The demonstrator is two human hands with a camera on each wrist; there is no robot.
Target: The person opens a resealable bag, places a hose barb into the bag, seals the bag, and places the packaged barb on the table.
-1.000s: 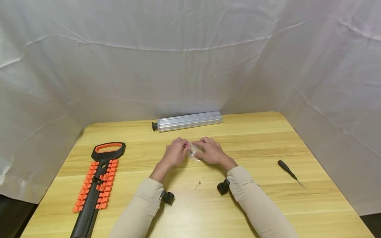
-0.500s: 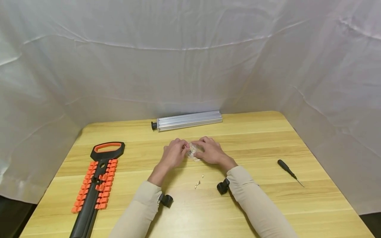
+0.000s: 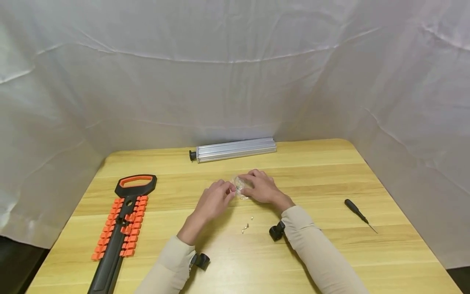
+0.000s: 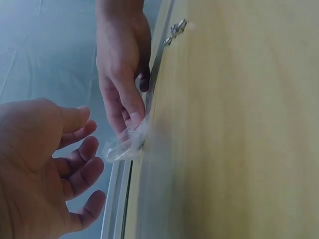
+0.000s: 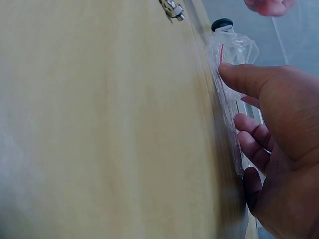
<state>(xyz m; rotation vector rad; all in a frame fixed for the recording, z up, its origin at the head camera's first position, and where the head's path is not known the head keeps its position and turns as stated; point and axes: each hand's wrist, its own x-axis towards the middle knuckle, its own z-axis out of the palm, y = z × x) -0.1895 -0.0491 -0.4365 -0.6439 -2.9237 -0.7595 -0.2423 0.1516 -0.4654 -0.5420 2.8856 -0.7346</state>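
The right hand [image 3: 262, 188] pinches a small clear bag [image 3: 240, 188] against the bench [image 3: 330, 171]. The left hand [image 3: 213, 202], fingers loosely spread and holding nothing, sits just at the bag's 8 o'clock. Loose screws [image 3: 245, 228] lie at 6 o'clock, an aluminium bar [image 3: 235, 149] at 12, a screwdriver [image 3: 358, 214] at 4, and an orange bit rack [image 3: 121, 228] at 8.

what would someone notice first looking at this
Mid-table, the right hand pinches a small clear plastic bag, the left hand open just beside it. On the left lies a black and orange tool rack, with an aluminium rail along the table's far edge.
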